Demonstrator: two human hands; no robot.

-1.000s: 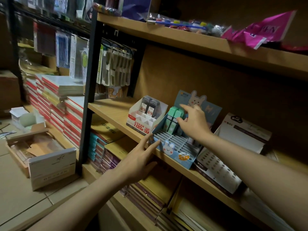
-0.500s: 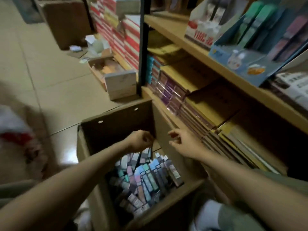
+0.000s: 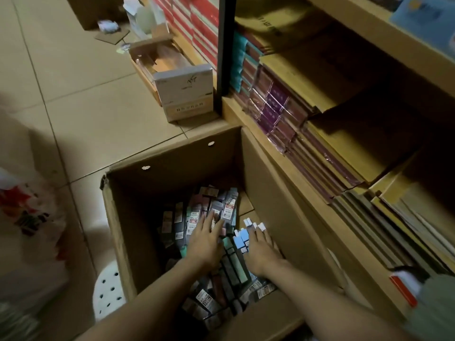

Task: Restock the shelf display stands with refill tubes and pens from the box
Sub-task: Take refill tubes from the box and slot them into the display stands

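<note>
An open brown cardboard box (image 3: 172, 163) stands on the floor against the shelf, holding a heap of several small refill tubes (image 3: 216, 210) in grey, green, blue and pink. My left hand (image 3: 205, 239) lies flat on the heap with fingers spread. Just to its right, my right hand (image 3: 261, 247) rests on the tubes with straight fingers, beside blue tubes (image 3: 242, 236) with white caps. Neither hand grips anything that I can see. A corner of the blue display stand (image 3: 426, 13) shows on the shelf at the top right.
The wooden shelf unit (image 3: 290, 163) on the right holds stacks of notebooks (image 3: 275, 104). A smaller open white carton (image 3: 184, 92) sits on the tiled floor behind the box. A white perforated stool (image 3: 108, 291) and a plastic bag (image 3: 27, 217) are at the left.
My view dropped from the shelf stands to the box. Both hands left the blue display stand, came down over the box rim and now rest flat on the tubes inside.
</note>
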